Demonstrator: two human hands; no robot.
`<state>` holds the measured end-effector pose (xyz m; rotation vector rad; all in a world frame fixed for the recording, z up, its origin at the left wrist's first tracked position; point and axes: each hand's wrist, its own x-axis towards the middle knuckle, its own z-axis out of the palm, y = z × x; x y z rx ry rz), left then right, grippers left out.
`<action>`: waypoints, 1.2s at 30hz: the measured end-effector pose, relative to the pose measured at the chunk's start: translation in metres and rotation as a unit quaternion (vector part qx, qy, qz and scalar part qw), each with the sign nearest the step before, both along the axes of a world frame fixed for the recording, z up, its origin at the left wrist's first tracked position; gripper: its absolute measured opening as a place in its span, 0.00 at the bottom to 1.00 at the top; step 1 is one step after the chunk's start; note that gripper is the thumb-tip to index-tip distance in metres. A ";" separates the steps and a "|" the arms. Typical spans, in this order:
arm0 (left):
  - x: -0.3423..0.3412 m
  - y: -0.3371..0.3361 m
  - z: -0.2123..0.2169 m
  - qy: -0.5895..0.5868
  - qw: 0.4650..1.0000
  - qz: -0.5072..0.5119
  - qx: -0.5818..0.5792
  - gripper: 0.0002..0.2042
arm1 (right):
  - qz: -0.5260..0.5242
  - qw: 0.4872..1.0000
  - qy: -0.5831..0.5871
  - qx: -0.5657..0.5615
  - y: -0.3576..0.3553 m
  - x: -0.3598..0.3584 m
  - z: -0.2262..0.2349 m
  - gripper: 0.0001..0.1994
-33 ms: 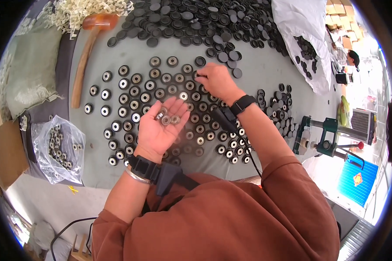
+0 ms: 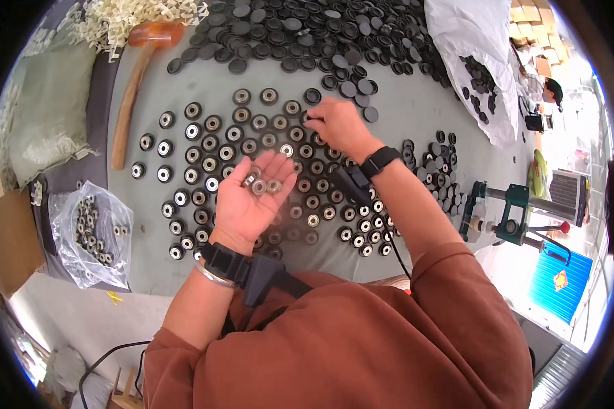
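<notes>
In the head view, the one camera I have, I see the left hand [image 2: 244, 208] held palm up over the middle of the table [image 2: 164, 85], its fingers slightly curled and not closed. A few small metal bearings [image 2: 259, 186] lie loose in that palm near the base of the fingers; nothing pinches them. The right hand [image 2: 346, 128] is ahead and to the right, its thumb and forefinger brought close together at a dark ring on the far edge of the laid-out group. I cannot tell from here whether those fingertips pinch a bearing, the ring itself or nothing.

Under and around both hands I have many black rings with metal centres [image 2: 209, 164] standing flat in loose rows. Beyond them I see a large heap of black round caps [image 2: 273, 34], and on my right a smaller pile of black pieces [image 2: 442, 170]. A mallet [image 2: 131, 92] with an orange head and wooden handle lies on the left side, and nearer to me is a clear plastic bag [image 2: 119, 253] with more bearings inside. At the right edge stands a green hand press [image 2: 515, 215] with a red-knobbed lever, and a white sack [image 2: 460, 27] lies beside the heap
</notes>
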<state>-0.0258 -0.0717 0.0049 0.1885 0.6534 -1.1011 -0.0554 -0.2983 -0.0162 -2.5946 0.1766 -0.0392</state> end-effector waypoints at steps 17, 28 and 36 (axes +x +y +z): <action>0.002 -0.020 0.005 0.006 1.000 0.019 0.011 0.17 | -0.093 0.990 -0.087 0.068 0.000 0.004 0.016 0.08; 0.004 -0.012 0.003 -0.006 1.000 0.025 0.000 0.17 | -0.050 0.998 -0.043 -0.009 -0.032 0.036 -0.019 0.10; 0.000 -0.013 0.008 -0.042 0.999 0.020 0.015 0.19 | -0.071 0.990 -0.053 0.107 0.051 -0.003 0.047 0.13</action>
